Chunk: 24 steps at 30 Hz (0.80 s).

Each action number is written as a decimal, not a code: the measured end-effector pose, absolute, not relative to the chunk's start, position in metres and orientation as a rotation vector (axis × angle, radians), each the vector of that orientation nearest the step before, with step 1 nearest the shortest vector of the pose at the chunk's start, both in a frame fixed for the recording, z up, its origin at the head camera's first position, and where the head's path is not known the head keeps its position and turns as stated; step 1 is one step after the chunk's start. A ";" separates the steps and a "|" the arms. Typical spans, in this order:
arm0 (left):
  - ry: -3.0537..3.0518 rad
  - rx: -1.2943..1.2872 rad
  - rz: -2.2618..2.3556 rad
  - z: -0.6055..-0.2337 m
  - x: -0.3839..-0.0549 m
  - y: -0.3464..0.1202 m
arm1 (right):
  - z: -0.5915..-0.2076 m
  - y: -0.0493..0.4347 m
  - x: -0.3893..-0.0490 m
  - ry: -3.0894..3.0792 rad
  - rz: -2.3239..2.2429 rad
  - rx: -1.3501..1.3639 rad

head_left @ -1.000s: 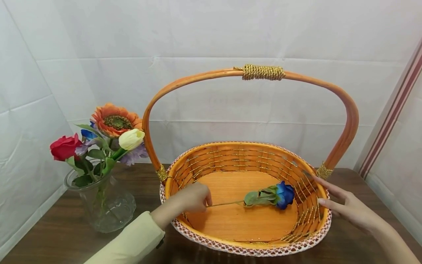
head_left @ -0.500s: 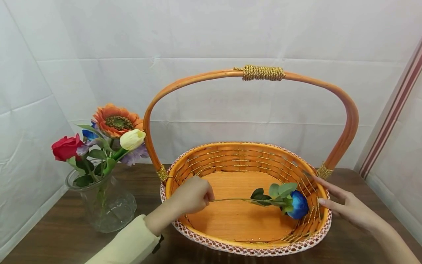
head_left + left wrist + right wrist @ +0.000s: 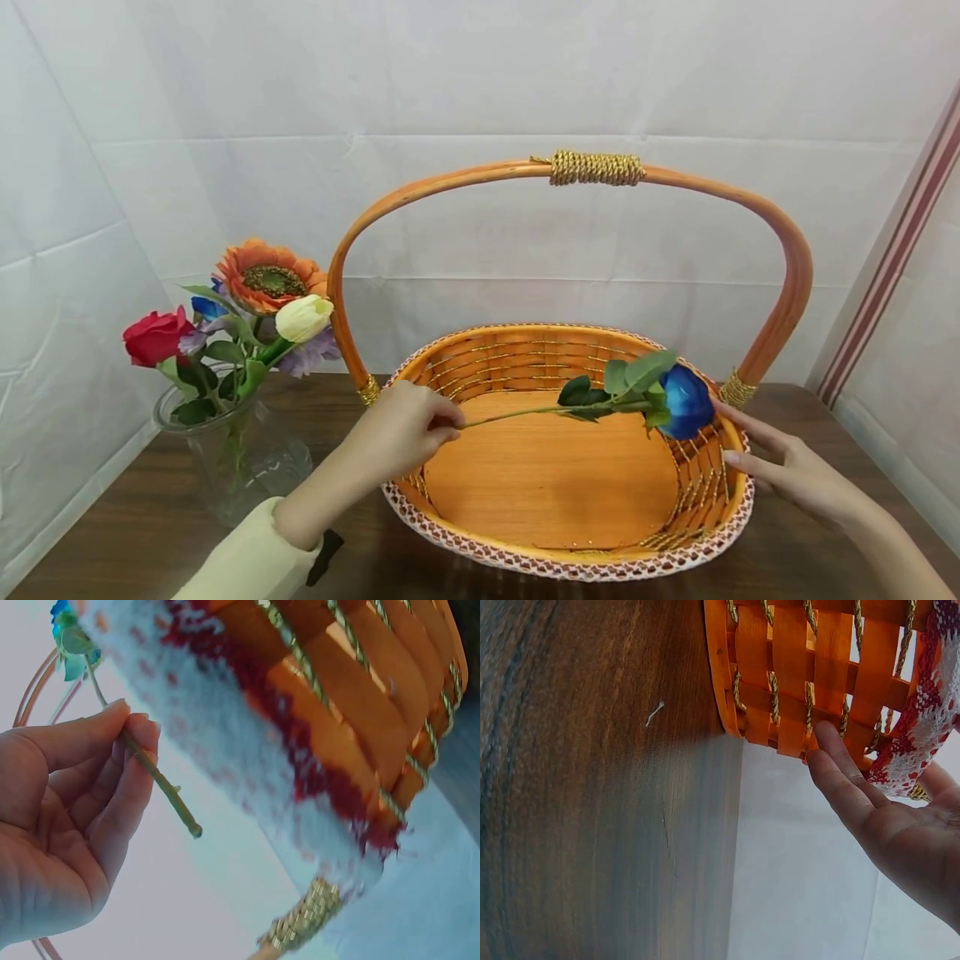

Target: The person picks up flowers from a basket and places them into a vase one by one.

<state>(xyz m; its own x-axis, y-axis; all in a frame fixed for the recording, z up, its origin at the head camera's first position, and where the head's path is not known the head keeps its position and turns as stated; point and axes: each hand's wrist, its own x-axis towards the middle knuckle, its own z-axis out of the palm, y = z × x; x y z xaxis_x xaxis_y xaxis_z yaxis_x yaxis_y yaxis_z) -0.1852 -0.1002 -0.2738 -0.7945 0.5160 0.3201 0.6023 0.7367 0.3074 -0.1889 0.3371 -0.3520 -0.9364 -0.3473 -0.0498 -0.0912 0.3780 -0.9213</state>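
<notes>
My left hand [image 3: 397, 432] pinches the stem of a blue rose [image 3: 686, 402] near its cut end. The rose is held almost level above the floor of an orange woven basket [image 3: 555, 492], its bloom by the right side of the rim. In the left wrist view the stem [image 3: 161, 784] passes between thumb and fingertips, its end sticking out below. My right hand [image 3: 802, 477] holds the basket's right rim, thumb over the top. Two of its fingers [image 3: 847, 776] lie against the outer wall in the right wrist view.
At the left stands a glass vase [image 3: 258, 462] with a red rose [image 3: 157, 336], an orange sunflower [image 3: 272, 277], a cream tulip [image 3: 303, 317] and other flowers. The basket's tall handle [image 3: 450, 181] arches over it. White cloth [image 3: 480, 75] hangs behind the brown table [image 3: 817, 417].
My left hand has lifted the blue rose off the basket floor and drawn it slightly up and left; the bloom has turned and risen toward the right rim. My right hand has stayed put.
</notes>
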 end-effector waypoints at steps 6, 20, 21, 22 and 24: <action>-2.663 -0.846 -0.584 -0.264 -0.176 -0.114 | -0.352 0.338 -0.190 2.409 -1.571 -0.412; -2.464 -0.686 -0.596 -0.247 -0.147 -0.152 | -0.352 0.338 -0.189 2.394 -1.598 -0.442; -2.447 -0.674 -0.594 -0.246 -0.145 -0.156 | -0.352 0.337 -0.189 2.395 -1.596 -0.442; -2.428 -0.663 -0.591 -0.245 -0.143 -0.159 | -0.352 0.337 -0.189 2.401 -1.592 -0.442; -2.382 -0.642 -0.576 -0.243 -0.139 -0.166 | -0.351 0.337 -0.189 2.398 -1.593 -0.439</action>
